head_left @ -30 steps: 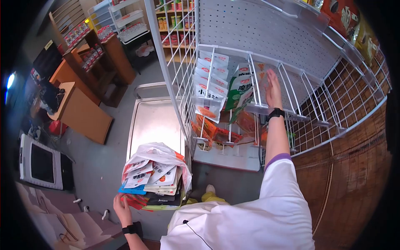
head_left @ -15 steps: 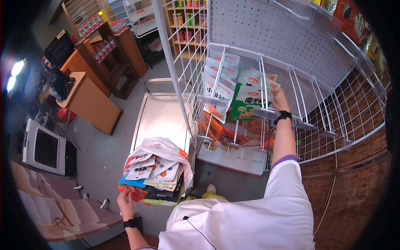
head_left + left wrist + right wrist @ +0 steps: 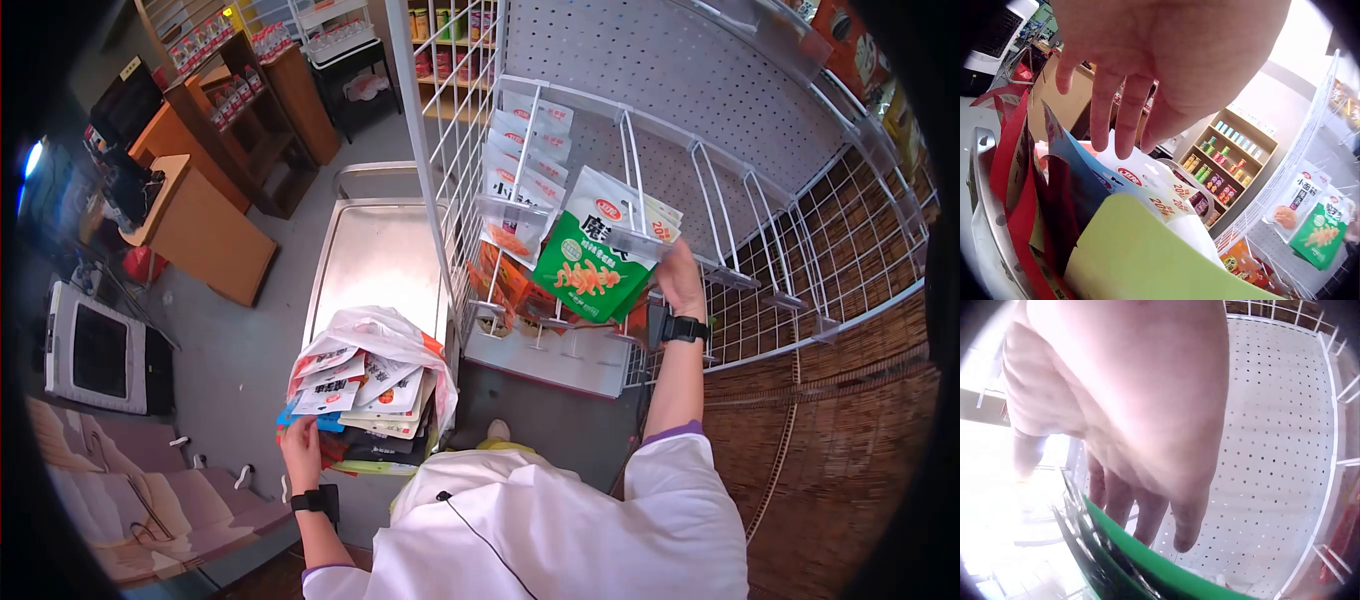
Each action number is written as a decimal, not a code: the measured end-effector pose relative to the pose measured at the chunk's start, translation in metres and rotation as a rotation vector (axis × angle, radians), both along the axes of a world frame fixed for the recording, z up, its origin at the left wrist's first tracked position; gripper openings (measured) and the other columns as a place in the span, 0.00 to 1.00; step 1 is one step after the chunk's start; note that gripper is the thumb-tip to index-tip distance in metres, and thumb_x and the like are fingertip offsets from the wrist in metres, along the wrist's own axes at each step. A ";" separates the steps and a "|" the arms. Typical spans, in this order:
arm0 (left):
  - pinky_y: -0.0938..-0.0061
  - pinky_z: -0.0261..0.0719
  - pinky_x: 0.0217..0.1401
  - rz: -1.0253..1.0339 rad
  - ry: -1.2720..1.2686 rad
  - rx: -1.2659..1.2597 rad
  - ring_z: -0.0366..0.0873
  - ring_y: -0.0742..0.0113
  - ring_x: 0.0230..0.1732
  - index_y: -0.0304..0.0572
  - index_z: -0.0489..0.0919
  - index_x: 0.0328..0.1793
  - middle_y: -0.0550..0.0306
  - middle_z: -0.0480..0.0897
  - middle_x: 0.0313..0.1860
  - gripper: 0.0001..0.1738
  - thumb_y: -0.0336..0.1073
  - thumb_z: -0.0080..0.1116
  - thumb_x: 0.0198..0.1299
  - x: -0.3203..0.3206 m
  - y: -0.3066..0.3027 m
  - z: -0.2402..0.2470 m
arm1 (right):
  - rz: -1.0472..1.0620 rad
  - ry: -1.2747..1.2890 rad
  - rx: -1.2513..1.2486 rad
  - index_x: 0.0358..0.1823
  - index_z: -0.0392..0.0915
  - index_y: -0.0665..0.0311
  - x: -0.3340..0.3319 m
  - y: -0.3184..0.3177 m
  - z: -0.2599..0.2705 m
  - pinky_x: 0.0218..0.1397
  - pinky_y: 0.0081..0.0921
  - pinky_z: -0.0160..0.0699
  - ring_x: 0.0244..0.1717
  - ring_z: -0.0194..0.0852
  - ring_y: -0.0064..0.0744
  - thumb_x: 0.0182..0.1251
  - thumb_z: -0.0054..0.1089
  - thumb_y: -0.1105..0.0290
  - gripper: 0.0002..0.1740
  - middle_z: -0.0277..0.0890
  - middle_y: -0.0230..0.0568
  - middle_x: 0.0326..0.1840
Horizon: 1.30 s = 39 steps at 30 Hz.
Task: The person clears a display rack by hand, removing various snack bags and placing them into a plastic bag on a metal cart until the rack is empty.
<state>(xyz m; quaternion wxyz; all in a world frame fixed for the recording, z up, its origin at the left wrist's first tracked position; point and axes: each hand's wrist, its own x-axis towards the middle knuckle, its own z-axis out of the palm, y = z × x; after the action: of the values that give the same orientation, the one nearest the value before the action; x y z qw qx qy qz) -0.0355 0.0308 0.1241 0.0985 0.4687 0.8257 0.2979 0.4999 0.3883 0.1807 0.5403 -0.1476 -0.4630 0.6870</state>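
In the head view my right hand (image 3: 682, 280) is at the right edge of the front green-and-white snack packet (image 3: 592, 262) hanging on a rack hook. The right wrist view shows its fingers (image 3: 1186, 528) extended behind the green packets (image 3: 1179, 582), with the thumb apart on the left. My left hand (image 3: 301, 452) is at the near left side of a plastic bag (image 3: 352, 325) filled with snack packets. Its fingers (image 3: 1102, 119) reach straight down over a blue packet (image 3: 1082, 169), red packets (image 3: 1015, 181) and white packets in the left wrist view.
A metal trolley (image 3: 385, 255) carries the bag. White packets (image 3: 515, 205) hang on the hook left of the green ones, and orange packets (image 3: 505, 285) lower down. A wire side panel (image 3: 440, 150) stands between trolley and rack. Bare hooks (image 3: 715, 215) project further right.
My right hand has moved down and toward me, and the front green packet now faces up, tilted forward on its hook. The left hand has shifted slightly up toward the blue packet.
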 end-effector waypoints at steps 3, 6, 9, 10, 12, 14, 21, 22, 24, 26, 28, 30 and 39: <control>0.69 0.74 0.37 -0.017 0.002 0.002 0.76 0.58 0.29 0.33 0.80 0.42 0.48 0.81 0.32 0.07 0.27 0.56 0.59 -0.005 -0.001 -0.004 | -0.277 -0.366 -0.013 0.64 0.66 0.68 -0.018 -0.012 0.012 0.67 0.27 0.61 0.63 0.66 0.30 0.66 0.59 0.66 0.27 0.69 0.39 0.64; 0.68 0.74 0.38 -0.010 -0.011 0.010 0.76 0.58 0.30 0.33 0.80 0.42 0.49 0.81 0.32 0.07 0.27 0.56 0.59 -0.004 -0.001 0.002 | -0.466 -0.551 -0.018 0.60 0.69 0.68 -0.028 -0.003 0.005 0.63 0.25 0.64 0.58 0.70 0.28 0.59 0.59 0.78 0.25 0.73 0.38 0.58; 0.68 0.74 0.41 -0.007 0.001 0.036 0.78 0.57 0.33 0.33 0.80 0.41 0.49 0.82 0.33 0.07 0.27 0.56 0.59 -0.006 -0.004 0.003 | -0.602 -0.635 0.002 0.58 0.71 0.68 -0.027 0.004 -0.006 0.60 0.26 0.66 0.53 0.73 0.28 0.61 0.58 0.76 0.22 0.75 0.37 0.54; 0.67 0.74 0.43 -0.003 -0.009 0.044 0.78 0.55 0.35 0.33 0.80 0.41 0.49 0.82 0.34 0.07 0.28 0.56 0.59 -0.008 -0.005 0.000 | -0.681 -0.571 -0.026 0.58 0.72 0.68 -0.026 0.004 -0.009 0.60 0.26 0.67 0.53 0.72 0.27 0.62 0.58 0.76 0.21 0.75 0.37 0.53; 0.63 0.73 0.50 -0.019 0.037 0.044 0.79 0.48 0.40 0.34 0.80 0.40 0.46 0.82 0.36 0.07 0.29 0.55 0.59 -0.016 -0.009 -0.008 | -0.768 -0.626 -0.002 0.54 0.75 0.67 -0.015 0.008 -0.024 0.58 0.26 0.67 0.52 0.71 0.25 0.66 0.55 0.73 0.16 0.76 0.38 0.50; 0.61 0.72 0.53 0.024 -0.006 0.009 0.78 0.45 0.42 0.35 0.81 0.39 0.45 0.82 0.37 0.07 0.30 0.55 0.58 -0.016 -0.009 -0.003 | -0.694 -0.575 -0.014 0.52 0.76 0.69 -0.029 -0.014 0.005 0.56 0.25 0.66 0.50 0.70 0.25 0.63 0.59 0.71 0.16 0.76 0.36 0.49; 0.62 0.73 0.51 -0.075 -0.071 0.040 0.78 0.45 0.43 0.38 0.79 0.43 0.45 0.81 0.39 0.08 0.30 0.56 0.58 -0.040 0.022 0.022 | -0.452 -0.328 -0.076 0.59 0.68 0.71 -0.020 -0.045 -0.001 0.64 0.29 0.64 0.58 0.70 0.30 0.67 0.53 0.77 0.19 0.72 0.40 0.60; 0.62 0.74 0.50 -0.159 -0.040 0.025 0.77 0.46 0.44 0.38 0.79 0.44 0.45 0.81 0.40 0.09 0.30 0.56 0.58 -0.044 0.033 0.029 | -0.436 -0.325 -0.107 0.58 0.70 0.71 -0.020 -0.050 -0.008 0.63 0.29 0.66 0.57 0.71 0.30 0.67 0.54 0.77 0.18 0.73 0.41 0.58; 0.62 0.74 0.50 -0.253 -0.015 0.008 0.77 0.46 0.45 0.38 0.79 0.45 0.46 0.81 0.42 0.10 0.31 0.57 0.57 -0.052 0.059 0.039 | -0.430 -0.329 -0.140 0.57 0.71 0.70 -0.024 -0.066 -0.012 0.62 0.28 0.67 0.56 0.72 0.30 0.66 0.54 0.77 0.18 0.74 0.41 0.57; 0.61 0.75 0.51 -0.446 0.074 -0.048 0.77 0.47 0.47 0.40 0.79 0.47 0.47 0.80 0.44 0.11 0.30 0.57 0.56 -0.058 0.088 0.043 | -0.244 -0.459 -0.140 0.54 0.74 0.70 -0.054 -0.095 -0.008 0.59 0.28 0.69 0.52 0.75 0.29 0.65 0.56 0.77 0.16 0.77 0.40 0.53; 0.62 0.75 0.52 -0.567 0.133 -0.067 0.77 0.48 0.49 0.41 0.79 0.47 0.48 0.80 0.45 0.13 0.30 0.58 0.55 -0.059 0.118 0.038 | -0.201 -0.582 -0.170 0.49 0.77 0.70 -0.079 -0.119 -0.009 0.55 0.25 0.71 0.47 0.77 0.27 0.63 0.58 0.77 0.13 0.80 0.38 0.48; 0.62 0.75 0.52 -0.695 0.192 -0.085 0.77 0.49 0.50 0.42 0.79 0.48 0.49 0.80 0.45 0.14 0.30 0.58 0.54 -0.057 0.149 0.028 | -0.193 -0.668 -0.164 0.48 0.78 0.71 -0.102 -0.138 -0.009 0.52 0.23 0.72 0.45 0.78 0.25 0.62 0.60 0.76 0.13 0.81 0.38 0.46; 0.62 0.78 0.52 -1.146 0.443 -0.656 0.78 0.52 0.51 0.51 0.79 0.51 0.50 0.81 0.47 0.21 0.42 0.65 0.49 -0.030 0.239 -0.036 | -0.424 -0.592 -0.174 0.48 0.79 0.71 -0.241 -0.197 0.004 0.46 0.19 0.74 0.40 0.78 0.22 0.65 0.58 0.76 0.11 0.81 0.37 0.43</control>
<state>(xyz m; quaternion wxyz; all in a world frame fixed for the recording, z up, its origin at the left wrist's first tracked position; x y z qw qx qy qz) -0.0652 0.2701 0.0884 0.2058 0.8263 0.4964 -0.1686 0.2587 0.1912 0.1851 0.4987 -0.4777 -0.4982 0.5244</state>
